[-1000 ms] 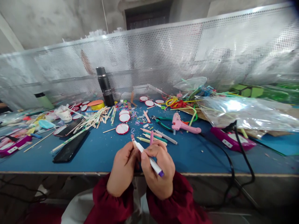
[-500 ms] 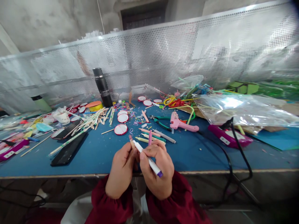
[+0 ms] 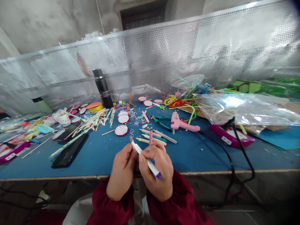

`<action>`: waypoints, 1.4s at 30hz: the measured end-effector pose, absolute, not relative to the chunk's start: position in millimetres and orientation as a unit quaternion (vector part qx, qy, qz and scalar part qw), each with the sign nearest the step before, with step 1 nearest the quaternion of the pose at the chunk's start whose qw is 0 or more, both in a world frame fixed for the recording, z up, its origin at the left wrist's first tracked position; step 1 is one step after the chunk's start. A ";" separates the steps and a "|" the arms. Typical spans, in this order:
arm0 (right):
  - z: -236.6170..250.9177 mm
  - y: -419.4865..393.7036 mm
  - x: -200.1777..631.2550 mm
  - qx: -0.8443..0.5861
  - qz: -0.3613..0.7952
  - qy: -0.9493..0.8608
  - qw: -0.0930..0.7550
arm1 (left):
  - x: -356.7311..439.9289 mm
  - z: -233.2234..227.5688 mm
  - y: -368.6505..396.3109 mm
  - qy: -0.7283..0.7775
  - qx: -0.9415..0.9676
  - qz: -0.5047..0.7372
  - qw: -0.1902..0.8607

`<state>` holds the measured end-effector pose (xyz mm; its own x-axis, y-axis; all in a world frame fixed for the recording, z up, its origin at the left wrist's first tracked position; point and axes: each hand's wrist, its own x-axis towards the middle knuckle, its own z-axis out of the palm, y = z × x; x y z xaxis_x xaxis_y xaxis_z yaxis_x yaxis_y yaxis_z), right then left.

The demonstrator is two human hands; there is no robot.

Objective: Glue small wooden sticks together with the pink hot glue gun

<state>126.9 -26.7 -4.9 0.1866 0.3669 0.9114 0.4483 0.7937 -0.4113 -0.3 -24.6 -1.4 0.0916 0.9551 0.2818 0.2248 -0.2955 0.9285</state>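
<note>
My left hand [image 3: 123, 170] is closed around a small wooden stick [image 3: 131, 138], whose pinkish top pokes out above the fingers. A white marker [image 3: 152, 168] with a purple end is pinched in my right hand [image 3: 160, 170]. Its tip points up and left, at the exposed part of the stick. Just beyond my right fingers a pink pen-like piece [image 3: 151, 137] stands out; whether the hand holds it or it lies on the table, I cannot tell. Several pastel markers [image 3: 167, 137] lie behind that hand. The lower part of the stick is hidden by my fingers.
A pink glue gun [image 3: 185, 125] and green-handled pliers [image 3: 161, 123] lie to the right. Round red-rimmed discs [image 3: 121, 130] sit behind my hands. Left are a black phone [image 3: 69, 151] and loose sticks [image 3: 93, 123]. A black bottle [image 3: 103, 89] stands by the perforated panel [image 3: 150, 56].
The marker's tip has shifted up and left along the wooden stick, towards its top. My right hand has moved slightly left with it. The left hand keeps its hold.
</note>
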 end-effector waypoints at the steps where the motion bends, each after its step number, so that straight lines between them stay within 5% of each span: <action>1: -4.9 -26.7 126.9 -0.320 -0.029 -0.638 0.700 | -0.3 -1.3 -24.8 0.464 0.638 0.490 0.370; 42: -6.2 -27.2 128.5 -0.340 -0.032 -0.636 0.692 | -0.7 1.5 -25.6 0.464 0.646 0.480 0.370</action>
<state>128.5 -27.2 -6.2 0.1888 0.3879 0.9022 0.4761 0.7673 -0.4296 -0.7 -25.6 1.5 0.1090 0.9546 0.2772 0.2448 -0.2960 0.9233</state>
